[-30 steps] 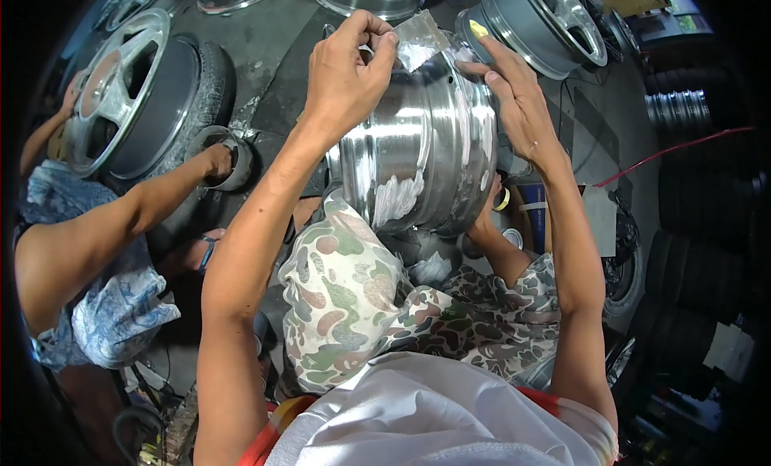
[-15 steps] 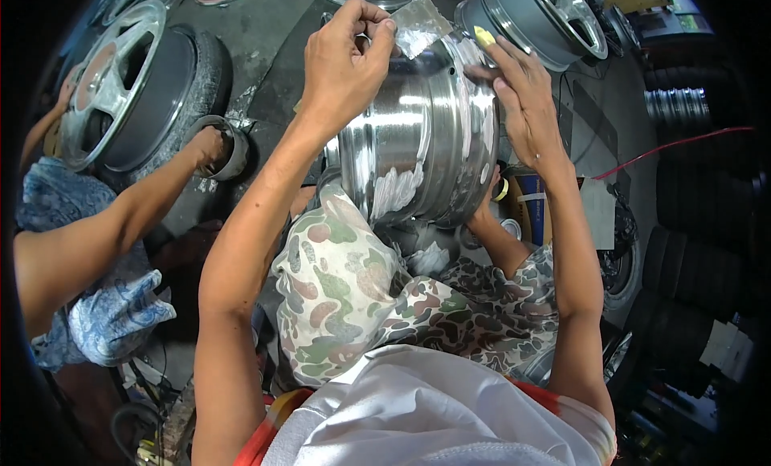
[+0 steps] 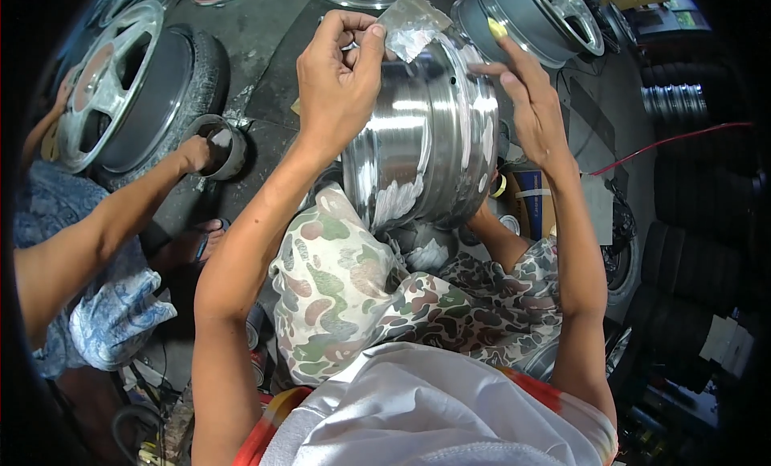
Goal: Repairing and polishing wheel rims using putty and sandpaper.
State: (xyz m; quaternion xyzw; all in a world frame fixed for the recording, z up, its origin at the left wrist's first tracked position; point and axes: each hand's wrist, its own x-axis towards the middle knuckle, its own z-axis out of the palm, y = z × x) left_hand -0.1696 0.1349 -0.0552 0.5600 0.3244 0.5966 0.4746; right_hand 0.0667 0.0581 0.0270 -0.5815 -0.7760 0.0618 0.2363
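A polished metal wheel rim (image 3: 401, 129) lies on its side at my knees, streaked with whitish-grey paste. My left hand (image 3: 341, 77) is closed above its left side, pinching a small flat grey sheet (image 3: 414, 23) between thumb and fingers. Silvery paste covers part of that sheet. At the rim's right edge is my right hand (image 3: 530, 97), fingers stretched apart. Something bright yellow (image 3: 498, 28) covers one of its fingertips; whether it is paste or a covering I cannot tell. Another finger points at the paste streak on the rim, and contact is unclear.
On the left a co-worker's hand (image 3: 197, 154) reaches into a grey round container (image 3: 229, 153) beside a large spoked wheel (image 3: 120, 81). Another wheel (image 3: 538, 20) stands at the far right. A cardboard box (image 3: 546, 201) and a red cable (image 3: 675, 149) are on the right.
My left hand has shifted slightly left and down with the sheet. My right hand's fingers have spread, and its yellow-tipped finger has moved right. At left, a co-worker's foot has come into view.
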